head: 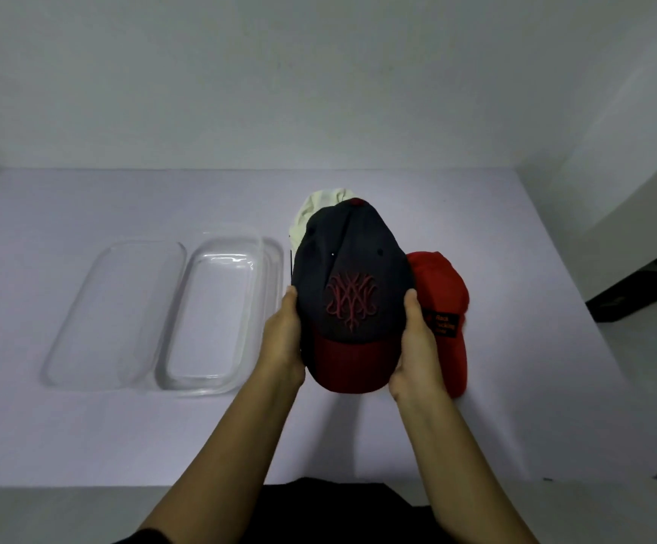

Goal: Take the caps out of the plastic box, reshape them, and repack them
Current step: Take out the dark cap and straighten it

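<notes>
Hands, left hand (284, 339) and right hand (417, 347), grip navy cap (352, 276).

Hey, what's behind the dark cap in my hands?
A cream cap peeks out behind the dark cap, and a red cap shows at its right. Most of the cream one is covered.

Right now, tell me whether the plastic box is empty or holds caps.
Empty: the plastic box shows only its clear bottom. The navy cap, white cap and red cap are all outside it.
</notes>
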Tool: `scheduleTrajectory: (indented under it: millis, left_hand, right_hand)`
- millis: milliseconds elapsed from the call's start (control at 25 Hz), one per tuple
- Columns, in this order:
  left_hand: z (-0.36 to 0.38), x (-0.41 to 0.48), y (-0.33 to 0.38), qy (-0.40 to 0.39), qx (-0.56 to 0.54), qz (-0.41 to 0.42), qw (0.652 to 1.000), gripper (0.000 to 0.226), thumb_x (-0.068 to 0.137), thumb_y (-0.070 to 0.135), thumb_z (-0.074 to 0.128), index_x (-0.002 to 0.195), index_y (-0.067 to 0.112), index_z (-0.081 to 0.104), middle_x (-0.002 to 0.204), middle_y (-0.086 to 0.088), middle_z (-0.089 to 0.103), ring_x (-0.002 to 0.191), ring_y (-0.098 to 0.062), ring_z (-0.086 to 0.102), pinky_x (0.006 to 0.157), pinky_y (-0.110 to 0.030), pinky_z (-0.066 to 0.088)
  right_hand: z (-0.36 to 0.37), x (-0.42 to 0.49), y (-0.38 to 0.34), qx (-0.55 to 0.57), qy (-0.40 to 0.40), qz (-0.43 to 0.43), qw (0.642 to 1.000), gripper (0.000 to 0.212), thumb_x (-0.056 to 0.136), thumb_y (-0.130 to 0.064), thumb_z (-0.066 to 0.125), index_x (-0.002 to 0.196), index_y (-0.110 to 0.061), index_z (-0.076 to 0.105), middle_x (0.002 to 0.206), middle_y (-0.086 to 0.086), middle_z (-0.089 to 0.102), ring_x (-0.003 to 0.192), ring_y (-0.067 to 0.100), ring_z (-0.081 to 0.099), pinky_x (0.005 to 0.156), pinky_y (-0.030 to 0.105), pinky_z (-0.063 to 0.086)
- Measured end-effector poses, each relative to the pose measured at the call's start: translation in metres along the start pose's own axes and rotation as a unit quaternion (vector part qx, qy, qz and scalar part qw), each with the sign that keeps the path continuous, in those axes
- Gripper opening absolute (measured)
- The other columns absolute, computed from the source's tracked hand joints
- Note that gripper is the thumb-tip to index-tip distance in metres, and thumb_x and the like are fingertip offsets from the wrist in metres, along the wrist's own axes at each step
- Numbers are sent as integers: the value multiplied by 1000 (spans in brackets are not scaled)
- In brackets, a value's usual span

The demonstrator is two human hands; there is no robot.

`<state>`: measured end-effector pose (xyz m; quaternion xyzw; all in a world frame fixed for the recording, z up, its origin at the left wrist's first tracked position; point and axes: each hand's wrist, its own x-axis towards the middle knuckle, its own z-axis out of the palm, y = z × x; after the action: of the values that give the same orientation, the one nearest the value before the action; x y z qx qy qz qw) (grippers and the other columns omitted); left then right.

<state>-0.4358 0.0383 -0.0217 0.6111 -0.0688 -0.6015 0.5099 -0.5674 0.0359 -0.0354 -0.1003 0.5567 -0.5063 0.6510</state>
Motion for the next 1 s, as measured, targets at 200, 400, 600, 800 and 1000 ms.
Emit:
scheduleTrajectory:
  millis: [200,400,600,800,1000]
  left_hand:
    - [9,2,-4,-14,-12,-44,999,43,88,50,49,108,18,69,99,-6,75,92,-24,68,77,-35,55]
    - [8,9,0,8,-56,-117,991,12,75,27,61,68,18,65,72,-2,68,70,-21,62,64,-29,52]
    - [-1,15,5,5,-65,-6,998,32,80,34,57,100,14,73,98,-7,75,92,-25,69,85,-38,55]
    - [-6,9,19,-49,-87,9,995,33,80,35,52,92,14,73,90,-4,74,84,-23,68,77,-32,52]
    - [-8,8,16,-8,-94,-40,995,16,75,22,55,80,14,67,77,-3,68,67,-21,63,64,-28,50]
  right_hand:
    - [5,3,8,-17,-6,57,998,47,79,-55,60,113,-22,68,114,5,70,104,27,65,98,48,48]
    - [9,2,2,14,-9,116,993,39,82,-46,59,106,-18,71,108,10,72,101,31,65,96,49,48]
    - [11,8,-4,40,-52,87,994,49,84,-54,53,119,-21,64,122,6,66,112,27,61,104,47,43]
    - [15,7,-12,60,-85,118,988,48,86,-55,52,116,-21,67,118,6,68,110,27,62,101,45,45]
    - [19,9,-4,22,-38,133,990,38,78,-46,63,104,-19,73,108,8,72,102,31,65,96,48,48]
